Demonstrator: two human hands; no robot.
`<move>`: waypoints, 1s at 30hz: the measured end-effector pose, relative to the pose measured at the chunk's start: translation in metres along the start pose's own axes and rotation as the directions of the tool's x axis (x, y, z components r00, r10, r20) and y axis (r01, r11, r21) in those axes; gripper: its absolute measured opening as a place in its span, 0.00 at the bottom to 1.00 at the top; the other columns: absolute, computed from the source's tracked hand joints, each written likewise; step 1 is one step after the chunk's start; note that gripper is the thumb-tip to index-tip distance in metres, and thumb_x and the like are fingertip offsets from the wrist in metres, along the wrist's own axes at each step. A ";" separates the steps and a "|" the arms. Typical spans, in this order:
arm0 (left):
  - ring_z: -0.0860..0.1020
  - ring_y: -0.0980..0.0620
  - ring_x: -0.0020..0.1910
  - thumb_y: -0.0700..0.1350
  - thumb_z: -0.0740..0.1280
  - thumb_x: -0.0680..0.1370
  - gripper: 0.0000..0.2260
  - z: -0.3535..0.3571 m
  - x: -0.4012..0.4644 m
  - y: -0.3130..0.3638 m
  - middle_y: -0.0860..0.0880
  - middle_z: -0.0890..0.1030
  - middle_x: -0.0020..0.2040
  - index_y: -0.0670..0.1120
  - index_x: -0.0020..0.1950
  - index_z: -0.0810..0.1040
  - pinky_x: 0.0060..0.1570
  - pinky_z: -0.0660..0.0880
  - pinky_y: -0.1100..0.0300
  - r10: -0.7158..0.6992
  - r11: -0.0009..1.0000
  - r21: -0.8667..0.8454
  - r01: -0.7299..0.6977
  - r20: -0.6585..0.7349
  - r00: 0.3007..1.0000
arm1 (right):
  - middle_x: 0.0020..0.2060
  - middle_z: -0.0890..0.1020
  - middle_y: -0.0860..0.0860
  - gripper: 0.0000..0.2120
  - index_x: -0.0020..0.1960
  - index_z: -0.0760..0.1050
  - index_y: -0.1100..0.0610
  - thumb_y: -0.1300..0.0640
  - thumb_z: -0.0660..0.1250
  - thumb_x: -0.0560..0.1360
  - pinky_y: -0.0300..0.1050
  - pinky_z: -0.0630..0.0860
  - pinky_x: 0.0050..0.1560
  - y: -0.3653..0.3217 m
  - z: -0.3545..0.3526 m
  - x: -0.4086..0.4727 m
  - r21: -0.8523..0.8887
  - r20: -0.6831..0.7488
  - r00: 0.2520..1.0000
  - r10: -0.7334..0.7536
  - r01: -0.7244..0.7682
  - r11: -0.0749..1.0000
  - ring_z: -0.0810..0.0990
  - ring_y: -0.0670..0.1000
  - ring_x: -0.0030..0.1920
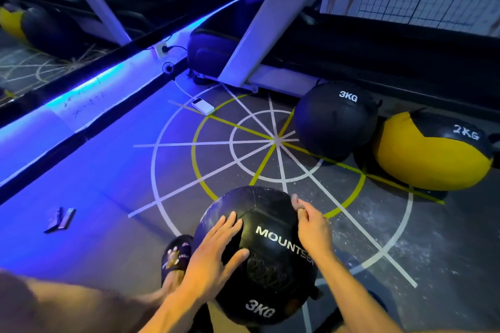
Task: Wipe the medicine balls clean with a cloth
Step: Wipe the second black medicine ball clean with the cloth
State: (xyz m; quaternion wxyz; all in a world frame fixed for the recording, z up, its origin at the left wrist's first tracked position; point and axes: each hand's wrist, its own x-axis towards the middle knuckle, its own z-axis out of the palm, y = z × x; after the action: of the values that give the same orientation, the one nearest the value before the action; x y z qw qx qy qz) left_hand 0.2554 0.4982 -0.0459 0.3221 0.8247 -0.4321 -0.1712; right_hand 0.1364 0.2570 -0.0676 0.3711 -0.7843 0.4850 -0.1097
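A black 3KG medicine ball [266, 259] marked MOUNTSEN sits on the floor right in front of me. My left hand [216, 257] lies flat on its left side with the fingers straight. My right hand [311, 222] touches the ball's upper right side, fingers loosely bent, holding nothing I can see. A second black 3KG ball [335, 119] rests further back on the right, and a yellow and black 2KG ball [430, 151] lies beside it. No cloth shows in the view.
A white treadmill frame [259, 21] stands behind the balls. A white power bank [203, 107] on a cable lies on the floor markings. A small dark object [61, 220] lies at left near the blue-lit mirror wall. My sandalled foot [176, 254] is beside the near ball.
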 end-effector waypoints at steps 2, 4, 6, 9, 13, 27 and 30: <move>0.50 0.66 0.80 0.72 0.58 0.79 0.32 0.000 0.003 0.002 0.66 0.57 0.80 0.60 0.80 0.64 0.79 0.55 0.59 0.001 1.000 0.009 -0.001 -0.002 1.000 | 0.61 0.81 0.49 0.17 0.69 0.77 0.44 0.55 0.60 0.84 0.47 0.79 0.52 -0.029 0.015 -0.016 0.068 -0.007 0.984 -0.177 0.177 0.982 0.82 0.51 0.52; 0.50 0.66 0.80 0.71 0.59 0.79 0.32 0.000 0.003 -0.001 0.67 0.56 0.80 0.59 0.80 0.64 0.79 0.55 0.59 -0.002 1.000 0.014 0.002 0.000 1.000 | 0.67 0.78 0.46 0.18 0.72 0.75 0.48 0.59 0.60 0.84 0.41 0.74 0.65 -0.052 0.020 -0.034 0.058 0.154 0.867 -0.474 0.471 0.880 0.78 0.47 0.64; 0.50 0.66 0.80 0.71 0.59 0.79 0.32 -0.001 0.006 -0.003 0.68 0.56 0.80 0.59 0.80 0.64 0.79 0.55 0.59 0.000 1.000 0.023 0.000 -0.003 1.000 | 0.68 0.78 0.47 0.19 0.72 0.76 0.50 0.61 0.59 0.84 0.35 0.69 0.65 -0.055 0.014 -0.027 0.034 0.246 0.766 -0.594 0.606 0.795 0.76 0.41 0.65; 0.49 0.66 0.80 0.71 0.58 0.79 0.32 0.000 0.009 -0.004 0.68 0.56 0.80 0.61 0.80 0.63 0.78 0.54 0.60 -0.003 1.000 0.000 0.003 0.014 1.000 | 0.54 0.83 0.47 0.14 0.61 0.81 0.46 0.58 0.59 0.85 0.35 0.72 0.42 -0.037 -0.011 0.013 -0.024 0.160 0.934 -0.320 0.327 0.945 0.79 0.40 0.41; 0.49 0.66 0.80 0.71 0.58 0.79 0.32 -0.004 0.025 -0.010 0.68 0.56 0.80 0.61 0.80 0.63 0.80 0.55 0.58 0.012 1.000 -0.024 -0.011 0.040 0.999 | 0.63 0.81 0.43 0.15 0.64 0.80 0.44 0.55 0.58 0.85 0.46 0.73 0.61 -0.053 -0.004 0.016 -0.020 0.108 0.986 -0.128 0.131 0.991 0.78 0.48 0.62; 0.49 0.66 0.80 0.66 0.64 0.80 0.29 -0.003 0.018 -0.023 0.69 0.56 0.80 0.62 0.80 0.64 0.78 0.49 0.66 0.069 0.994 -0.088 -0.065 0.044 0.997 | 0.57 0.83 0.42 0.14 0.59 0.80 0.42 0.54 0.58 0.85 0.51 0.73 0.65 -0.075 0.019 0.036 -0.105 0.173 0.982 -0.076 0.095 0.990 0.77 0.49 0.61; 0.49 0.67 0.80 0.67 0.64 0.80 0.28 -0.008 0.017 -0.026 0.70 0.56 0.79 0.62 0.79 0.64 0.77 0.47 0.68 0.075 0.992 -0.102 -0.071 0.039 0.996 | 0.51 0.79 0.38 0.15 0.61 0.82 0.49 0.59 0.59 0.84 0.46 0.73 0.64 -0.123 0.042 -0.004 -0.012 0.357 0.869 -0.342 0.371 0.929 0.77 0.45 0.57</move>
State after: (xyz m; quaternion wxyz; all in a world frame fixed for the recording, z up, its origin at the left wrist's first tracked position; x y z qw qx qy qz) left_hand 0.2855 0.4981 -0.0575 0.3600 0.7873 -0.4595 -0.1985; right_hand 0.2402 0.3112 -0.0120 0.3926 -0.8813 0.2624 -0.0162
